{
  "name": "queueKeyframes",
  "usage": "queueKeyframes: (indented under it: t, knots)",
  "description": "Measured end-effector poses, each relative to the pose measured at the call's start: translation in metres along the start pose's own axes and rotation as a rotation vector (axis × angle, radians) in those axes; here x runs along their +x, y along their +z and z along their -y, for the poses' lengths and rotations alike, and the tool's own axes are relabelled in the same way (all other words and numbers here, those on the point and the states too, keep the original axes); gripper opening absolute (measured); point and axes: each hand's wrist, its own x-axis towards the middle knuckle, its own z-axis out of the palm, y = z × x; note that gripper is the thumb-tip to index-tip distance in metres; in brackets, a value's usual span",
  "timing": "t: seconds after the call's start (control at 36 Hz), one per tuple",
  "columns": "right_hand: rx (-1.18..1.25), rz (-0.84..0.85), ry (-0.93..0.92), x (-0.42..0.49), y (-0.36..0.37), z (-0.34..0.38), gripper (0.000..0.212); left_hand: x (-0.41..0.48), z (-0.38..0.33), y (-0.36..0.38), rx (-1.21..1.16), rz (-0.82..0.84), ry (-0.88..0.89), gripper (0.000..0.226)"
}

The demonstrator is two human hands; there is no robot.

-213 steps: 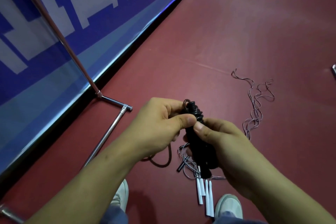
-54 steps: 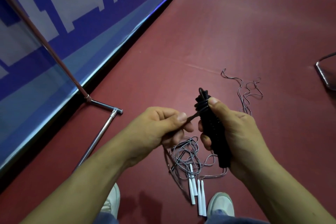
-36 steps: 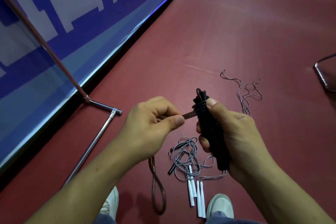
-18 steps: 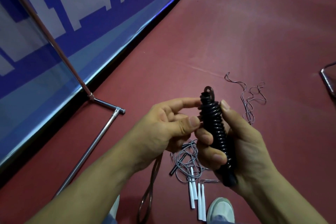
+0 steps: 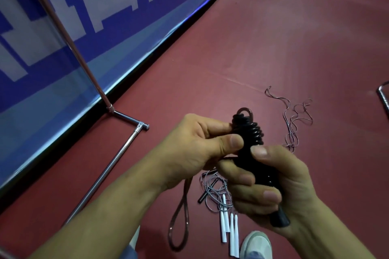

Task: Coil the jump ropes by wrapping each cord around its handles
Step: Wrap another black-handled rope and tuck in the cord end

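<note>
My right hand grips the black jump rope handles, with dark cord wound in tight coils around their upper part. At the top of the coils my left hand pinches the cord between thumb and fingers. A loose loop of the dark cord hangs below my left hand toward the floor. On the red floor under my hands lie several white handles with a tangle of thin grey cord. More thin cord trails off to the right.
A chrome stand base and its slanted pole stand at the left in front of a blue banner. My shoes are at the bottom edge. Another metal frame shows at the right edge.
My left hand has closed in on the top of the coils and pinches the cord there. The hanging loop is shorter and the wound section reaches higher on the handles.
</note>
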Motion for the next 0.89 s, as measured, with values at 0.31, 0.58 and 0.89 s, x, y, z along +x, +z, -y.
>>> queueKeyframes:
  t: [0.31,0.58,0.89]
  knots:
    - [-0.789,-0.652,-0.289,0.008,0.008,0.005,0.024,0.005,0.011,-0.007,0.396,-0.422,0.123,0.012]
    - [-0.481,-0.693,-0.255,0.010,0.019,0.001,0.031,0.004,0.009,-0.013,0.124,-0.248,0.018,0.022]
    - [-0.220,-0.495,-0.062,0.000,0.023,0.010,0.039,0.002,0.006,-0.015,-0.334,0.201,-0.149,0.055]
